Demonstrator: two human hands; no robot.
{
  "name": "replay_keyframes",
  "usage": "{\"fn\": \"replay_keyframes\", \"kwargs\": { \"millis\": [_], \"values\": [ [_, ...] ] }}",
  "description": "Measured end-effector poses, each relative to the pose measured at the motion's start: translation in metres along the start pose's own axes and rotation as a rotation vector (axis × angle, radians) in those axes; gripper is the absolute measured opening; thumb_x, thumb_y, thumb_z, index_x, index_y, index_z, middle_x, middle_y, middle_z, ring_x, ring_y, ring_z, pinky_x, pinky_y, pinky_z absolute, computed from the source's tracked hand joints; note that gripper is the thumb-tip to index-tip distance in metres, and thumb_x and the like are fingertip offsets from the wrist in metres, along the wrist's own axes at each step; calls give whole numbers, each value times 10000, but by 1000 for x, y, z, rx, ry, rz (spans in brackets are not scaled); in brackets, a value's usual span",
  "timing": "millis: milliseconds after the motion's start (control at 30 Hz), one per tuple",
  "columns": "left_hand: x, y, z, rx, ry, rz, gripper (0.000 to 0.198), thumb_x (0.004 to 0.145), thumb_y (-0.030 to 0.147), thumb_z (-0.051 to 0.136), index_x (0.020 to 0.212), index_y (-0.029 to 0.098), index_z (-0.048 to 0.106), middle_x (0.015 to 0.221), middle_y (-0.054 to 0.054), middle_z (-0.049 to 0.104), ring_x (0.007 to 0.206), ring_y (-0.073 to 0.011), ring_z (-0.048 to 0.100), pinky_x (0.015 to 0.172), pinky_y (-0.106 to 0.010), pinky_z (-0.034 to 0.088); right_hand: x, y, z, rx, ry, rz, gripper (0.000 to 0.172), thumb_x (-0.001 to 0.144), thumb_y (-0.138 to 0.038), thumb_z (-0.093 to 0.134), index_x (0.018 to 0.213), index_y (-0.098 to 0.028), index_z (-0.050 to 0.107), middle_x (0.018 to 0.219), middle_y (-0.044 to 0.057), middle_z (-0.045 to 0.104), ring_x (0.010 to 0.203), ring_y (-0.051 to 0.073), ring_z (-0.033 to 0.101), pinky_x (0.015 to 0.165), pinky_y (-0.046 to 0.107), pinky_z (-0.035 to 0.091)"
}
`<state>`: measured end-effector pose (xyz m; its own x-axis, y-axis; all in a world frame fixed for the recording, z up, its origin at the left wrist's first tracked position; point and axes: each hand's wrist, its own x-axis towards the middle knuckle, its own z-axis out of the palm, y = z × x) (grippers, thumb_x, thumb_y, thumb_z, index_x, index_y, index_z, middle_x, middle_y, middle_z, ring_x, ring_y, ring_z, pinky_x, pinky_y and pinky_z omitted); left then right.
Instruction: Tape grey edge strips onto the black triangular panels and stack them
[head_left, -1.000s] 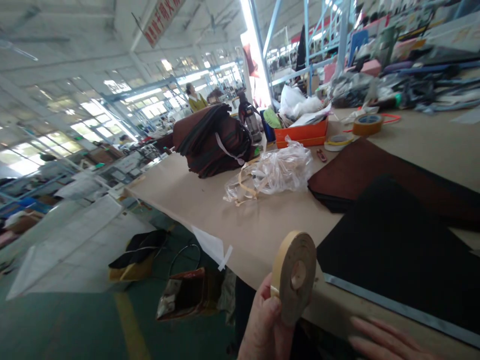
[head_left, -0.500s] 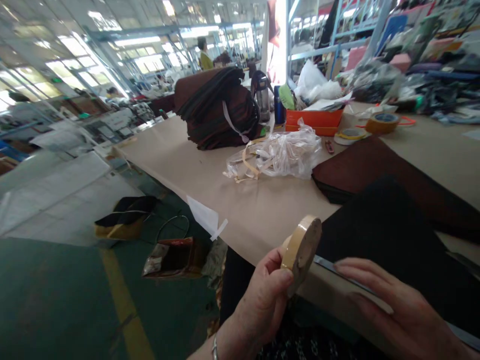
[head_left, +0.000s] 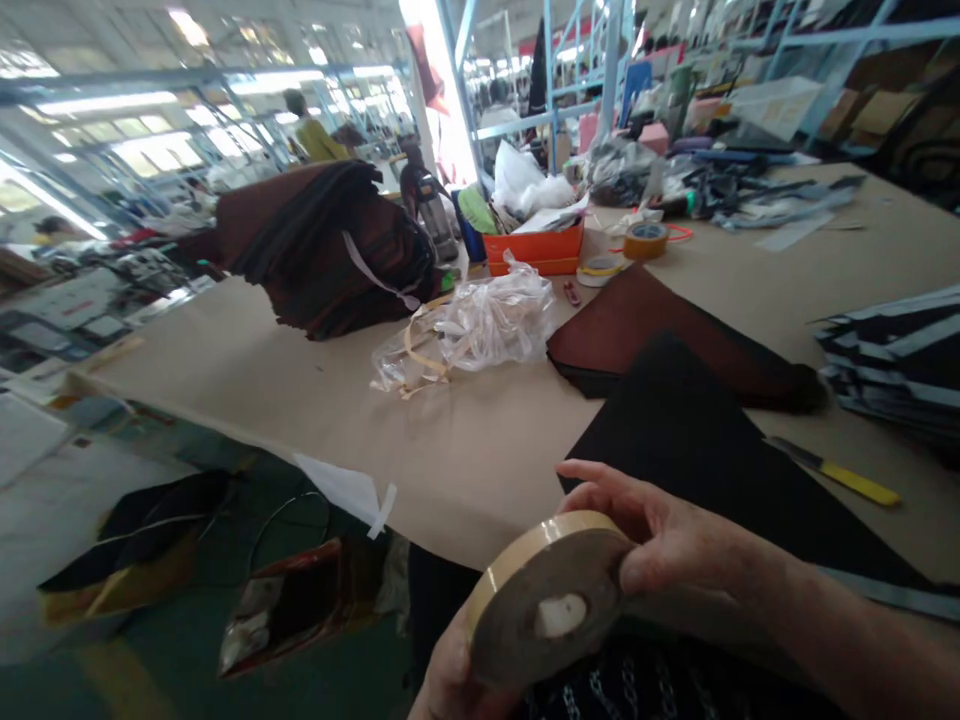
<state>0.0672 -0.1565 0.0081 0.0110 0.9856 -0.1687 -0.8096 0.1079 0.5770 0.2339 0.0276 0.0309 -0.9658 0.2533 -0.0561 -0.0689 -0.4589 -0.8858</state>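
A wide roll of tan tape (head_left: pixel 517 570) is tilted in front of me at the near table edge, its flat side and core hole facing me. My left hand (head_left: pixel 457 665) grips its lower left side. At the roll's upper right edge is my right hand (head_left: pixel 652 530), thumb and fingers closed on the rim. Behind that hand lies a black sheet (head_left: pixel 675 430) with a pale strip (head_left: pixel 885 592) along its near edge. A yellow-handled cutter (head_left: pixel 855 480) rests on the sheet's right side.
On the brown table (head_left: pixel 247 370) stand a dark bundle (head_left: pixel 322 240), crumpled clear plastic (head_left: pixel 495 320), an orange box (head_left: pixel 536 250), tape rolls (head_left: pixel 645 240), maroon sheets (head_left: pixel 645 320) and striped pieces (head_left: pixel 900 360). Open bags lie on the floor at left. A person stands far back.
The view has swung right. The tape roll has turned its flat side toward me. My right hand has left the pale strip and come to the roll's rim.
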Motion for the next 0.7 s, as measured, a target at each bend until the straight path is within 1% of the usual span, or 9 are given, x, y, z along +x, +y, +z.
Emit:
{"fn": "replay_keyframes", "kwargs": {
  "millis": [100, 133, 200, 300, 400, 533, 567, 633, 700],
  "values": [
    [-2, -4, -14, -151, 34, -15, 733, 525, 417, 818, 1193, 175, 634, 969, -85, 748, 994, -303, 645, 961, -427, 470, -3, 3, 13, 54, 25, 39, 959, 596, -248, 831, 1423, -306, 350, 1103, 30, 557, 1001, 181, 570, 835, 307, 470],
    [-2, -4, -17, -191, 41, -38, 691, 520, 410, 816, 1158, 195, 657, 953, -72, 754, 989, -291, 649, 961, -417, 475, -4, 4, 16, 59, 26, 49, 957, 599, -246, 829, 1425, -304, 348, 1100, 32, 560, 1002, 185, 569, 825, 307, 475],
    [-1, -5, -19, -225, 76, -66, 695, 490, 441, 817, 1130, 212, 675, 953, -73, 754, 1005, -296, 643, 961, -429, 476, -5, 6, 21, 64, 17, 58, 942, 607, -249, 823, 1420, -304, 352, 1115, 40, 560, 1007, 198, 568, 796, 306, 488],
    [0, -9, -22, -216, 126, -82, 697, 444, 478, 818, 1069, 192, 703, 996, -102, 741, 1017, -319, 634, 967, -465, 465, -7, 6, 26, 81, -11, 76, 915, 632, -232, 804, 1415, -334, 341, 1181, 50, 546, 1016, 216, 573, 762, 314, 506],
    [-1, -12, -26, -215, 124, -80, 600, 446, 458, 818, 963, 164, 739, 1004, -109, 738, 986, -301, 651, 966, -430, 472, -8, 4, 30, 81, -24, 112, 902, 656, -202, 777, 1421, -352, 323, 1216, 49, 539, 1040, 224, 564, 759, 309, 504],
    [-4, -11, -33, -100, 142, -148, 714, 356, 525, 835, 952, 143, 740, 961, -104, 741, 979, -318, 655, 947, -404, 478, -9, 2, 33, -26, -7, 136, 892, 662, -201, 764, 1431, -325, 331, 1118, 27, 566, 997, 196, 560, 760, 275, 474],
    [-6, -11, -36, -67, 154, -155, 696, 374, 546, 824, 937, 146, 742, 944, -85, 741, 994, -319, 651, 950, -389, 469, -9, 3, 33, -53, -8, 135, 891, 663, -206, 762, 1433, -324, 330, 1094, 21, 567, 969, 186, 561, 741, 263, 469],
    [-9, -12, -42, -27, 171, -146, 606, 473, 554, 785, 929, 156, 742, 910, -38, 737, 1026, -298, 642, 947, -340, 454, -9, 3, 33, -100, -14, 130, 884, 669, -211, 754, 1435, -329, 328, 1067, 11, 565, 919, 167, 559, 697, 240, 458],
    [-10, -12, -47, -23, 154, -138, 514, 561, 497, 762, 947, 159, 734, 900, -28, 733, 1026, -269, 646, 938, -318, 458, -9, 4, 32, -139, -17, 123, 864, 678, -207, 745, 1428, -340, 337, 1060, 2, 564, 884, 150, 553, 668, 223, 448]
  ]
}}
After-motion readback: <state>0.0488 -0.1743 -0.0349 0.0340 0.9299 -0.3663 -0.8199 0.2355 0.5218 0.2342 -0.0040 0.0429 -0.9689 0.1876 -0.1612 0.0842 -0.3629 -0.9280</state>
